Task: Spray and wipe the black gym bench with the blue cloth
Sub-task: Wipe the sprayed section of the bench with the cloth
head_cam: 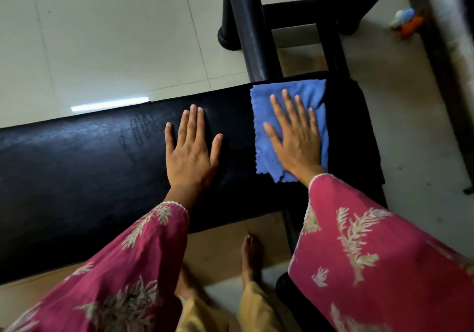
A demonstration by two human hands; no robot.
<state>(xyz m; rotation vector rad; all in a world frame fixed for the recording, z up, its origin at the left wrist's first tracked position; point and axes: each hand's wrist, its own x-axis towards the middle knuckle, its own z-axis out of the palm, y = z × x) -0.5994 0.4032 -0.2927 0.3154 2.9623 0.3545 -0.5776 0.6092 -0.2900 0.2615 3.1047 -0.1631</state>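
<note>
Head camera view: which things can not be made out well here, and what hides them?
The black gym bench: left end cut off by the picture's left edge.
The blue cloth: its middle is hidden under the flat right hand.
A small white, blue and orange object on the floor, upper right: too blurred to identify.
Bench surface under the flat left hand: hidden.

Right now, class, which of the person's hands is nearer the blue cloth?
Right. The right hand lies flat on the blue cloth; the left hand rests flat on the black gym bench beside the cloth, not touching it.
</note>
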